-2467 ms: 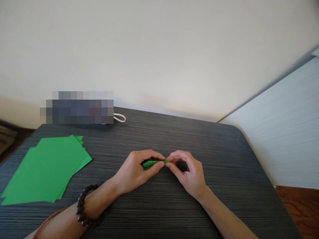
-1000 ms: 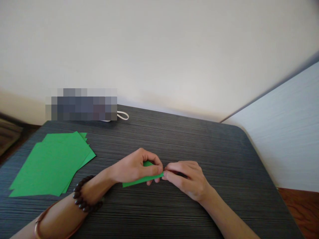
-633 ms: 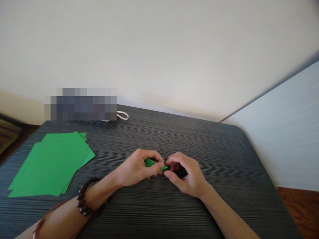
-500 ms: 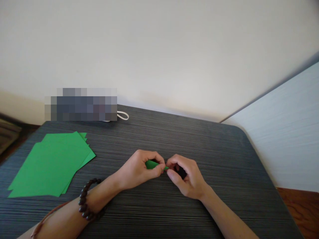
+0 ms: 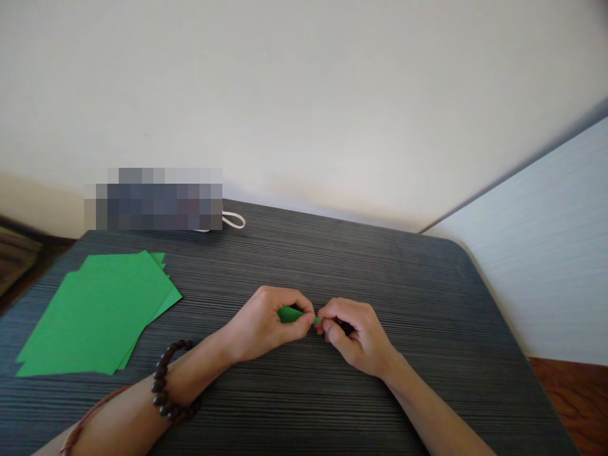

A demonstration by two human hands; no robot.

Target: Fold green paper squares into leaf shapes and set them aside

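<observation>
A small folded piece of green paper (image 5: 289, 314) sits between my two hands just above the dark striped table (image 5: 304, 266). My left hand (image 5: 266, 323), with a dark bead bracelet on its wrist, is closed round most of the paper. My right hand (image 5: 354, 335) pinches the paper's pointed right tip with thumb and forefinger. Only a sliver of green shows between the fingers; the rest is hidden inside my left hand.
A loose stack of several green paper sheets (image 5: 102, 310) lies at the table's left. A blurred-out object (image 5: 152, 206) with a white loop (image 5: 234, 220) rests at the far edge by the wall. A pale panel (image 5: 546, 253) stands along the table's right side.
A second ago the folded paper lay lower and showed a long green edge under my left hand. Both hands have since raised it slightly and closed in, with the right fingers pinching the tip.
</observation>
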